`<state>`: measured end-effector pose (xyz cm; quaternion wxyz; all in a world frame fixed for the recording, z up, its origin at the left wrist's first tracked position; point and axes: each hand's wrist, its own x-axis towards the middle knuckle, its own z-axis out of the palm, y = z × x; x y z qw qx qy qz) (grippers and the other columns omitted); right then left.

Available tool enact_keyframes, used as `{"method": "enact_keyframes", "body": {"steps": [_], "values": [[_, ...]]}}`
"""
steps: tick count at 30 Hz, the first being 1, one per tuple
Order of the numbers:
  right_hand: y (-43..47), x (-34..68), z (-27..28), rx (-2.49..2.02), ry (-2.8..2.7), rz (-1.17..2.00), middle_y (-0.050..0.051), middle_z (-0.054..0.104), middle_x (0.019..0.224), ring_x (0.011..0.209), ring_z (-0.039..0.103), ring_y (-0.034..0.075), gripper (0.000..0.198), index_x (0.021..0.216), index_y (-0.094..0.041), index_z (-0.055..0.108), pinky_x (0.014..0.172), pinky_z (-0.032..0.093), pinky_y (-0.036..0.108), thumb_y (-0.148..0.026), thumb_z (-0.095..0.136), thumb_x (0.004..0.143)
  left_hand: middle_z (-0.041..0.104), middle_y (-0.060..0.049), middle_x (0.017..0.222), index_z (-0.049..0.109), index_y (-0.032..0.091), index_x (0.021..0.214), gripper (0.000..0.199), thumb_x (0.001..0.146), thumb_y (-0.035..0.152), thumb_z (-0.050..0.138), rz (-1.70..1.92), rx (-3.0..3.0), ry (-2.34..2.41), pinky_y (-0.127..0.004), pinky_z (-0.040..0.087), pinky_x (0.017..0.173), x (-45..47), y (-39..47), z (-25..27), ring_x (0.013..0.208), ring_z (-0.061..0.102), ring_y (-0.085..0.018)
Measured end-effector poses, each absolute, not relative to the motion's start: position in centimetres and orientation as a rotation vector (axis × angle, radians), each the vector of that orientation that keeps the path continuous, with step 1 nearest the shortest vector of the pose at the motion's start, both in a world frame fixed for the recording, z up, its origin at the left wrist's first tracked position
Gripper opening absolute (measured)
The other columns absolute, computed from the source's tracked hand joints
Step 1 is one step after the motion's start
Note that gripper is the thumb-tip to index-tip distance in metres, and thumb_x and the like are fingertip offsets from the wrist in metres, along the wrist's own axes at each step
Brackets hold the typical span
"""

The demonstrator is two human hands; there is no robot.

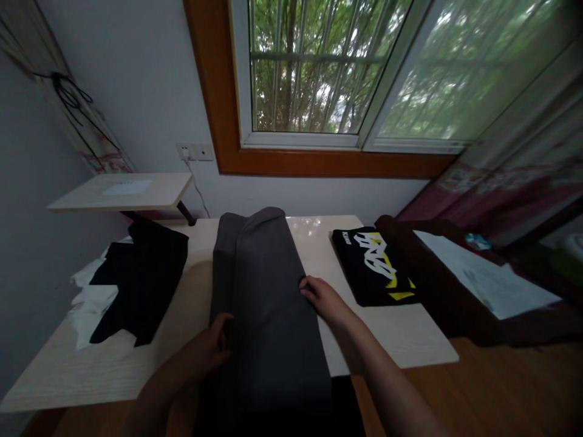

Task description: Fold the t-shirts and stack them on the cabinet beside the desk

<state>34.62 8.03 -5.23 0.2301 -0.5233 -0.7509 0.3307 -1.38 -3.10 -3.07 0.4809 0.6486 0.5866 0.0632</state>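
The gray cloth between the left hand, curled (I can't tell if it's gripping), and the right hand, pinching the cloth's edge, is maybe getting straightened, which may need even pulling next.

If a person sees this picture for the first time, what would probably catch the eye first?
Probably the long dark-grey cloth, lying down the middle of the pale wooden table, with the right hand pinching its right edge and the left hand at its left edge. Next may come the bright barred window above, and the folded black fabric with white-and-yellow print at the table's right.
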Motion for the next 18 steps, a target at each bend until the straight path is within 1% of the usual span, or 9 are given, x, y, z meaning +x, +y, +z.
{"method": "enact_keyframes", "body": {"steps": [3, 6, 8, 10, 13, 15, 18], "values": [[6.5, 36.5, -4.4, -1.401, -2.14, 1.021, 0.003, 0.065, 0.09, 0.089, 0.06, 0.02, 0.008, 0.089, -0.022, 0.062, 0.08, 0.044, 0.029, -0.019, 0.055, 0.088, 0.064, -0.002, 0.095, 0.036, 0.025, 0.136, 0.064, 0.075, 0.02, 0.056, 0.094, 1.547, 1.369, -0.028, 0.046, 0.065, -0.4, -4.3, -2.7, 0.081, 0.065, -0.018], [5.4, 38.1, -3.9, -1.382, -2.177, 1.191, 0.002, 0.065, 0.089, 0.085, 0.06, 0.019, 0.004, 0.085, -0.021, 0.063, 0.076, 0.043, 0.027, -0.018, 0.06, 0.084, 0.065, -0.002, 0.097, 0.043, 0.025, 0.127, 0.056, 0.073, 0.022, 0.06, 0.013, 1.552, 1.299, -0.028, 0.046, 0.064, 0.1, -5.0, -1.7, 0.083, 0.065, -0.019], [5.2, 38.9, -3.9, -1.386, -2.184, 1.265, 0.001, 0.065, 0.088, 0.084, 0.059, 0.018, 0.005, 0.087, -0.021, 0.063, 0.074, 0.043, 0.027, -0.021, 0.065, 0.082, 0.067, -0.002, 0.094, 0.045, 0.024, 0.122, 0.051, 0.075, 0.026, 0.062, -0.007, 1.555, 1.274, -0.028, 0.046, 0.064, 0.1, -4.7, -0.9, 0.081, 0.066, -0.019], [5.4, 39.4, -4.0, -1.404, -2.157, 1.273, 0.0, 0.064, 0.084, 0.079, 0.059, 0.017, 0.016, 0.098, -0.022, 0.065, 0.07, 0.043, 0.026, -0.026, 0.067, 0.083, 0.068, -0.001, 0.092, 0.048, 0.023, 0.117, 0.041, 0.08, 0.035, 0.062, 0.047, 1.575, 1.295, -0.029, 0.046, 0.065, 0.0, -3.7, -0.5, 0.078, 0.066, -0.019], [6.6, 39.3, -4.4, -1.468, -2.064, 1.148, -0.001, 0.062, 0.079, 0.073, 0.059, 0.018, 0.037, 0.123, -0.023, 0.06, 0.067, 0.044, 0.028, -0.034, 0.063, 0.088, 0.068, -0.002, 0.091, 0.051, 0.022, 0.108, 0.032, 0.088, 0.046, 0.055, 0.292, 1.665, 1.443, -0.032, 0.048, 0.07, -0.3, -0.8, -1.1, 0.081, 0.066, -0.02], [7.7, 38.6, -4.5, -1.498, -2.005, 1.023, 0.001, 0.064, 0.084, 0.076, 0.061, 0.019, 0.045, 0.132, -0.022, 0.056, 0.071, 0.046, 0.03, -0.036, 0.06, 0.09, 0.068, -0.004, 0.092, 0.052, 0.022, 0.111, 0.034, 0.089, 0.047, 0.054, 0.481, 1.717, 1.581, -0.034, 0.048, 0.074, -0.3, 1.7, -2.0, 0.084, 0.066, -0.021], [9.2, 37.2, -4.5, -1.503, -1.95, 0.87, 0.004, 0.066, 0.095, 0.086, 0.063, 0.02, 0.047, 0.136, -0.022, 0.055, 0.08, 0.048, 0.032, -0.034, 0.057, 0.091, 0.069, -0.005, 0.094, 0.052, 0.021, 0.121, 0.042, 0.088, 0.046, 0.057, 0.681, 1.72, 1.675, -0.035, 0.049, 0.076, 0.1, 5.2, -3.6, 0.082, 0.065, -0.021]]}}
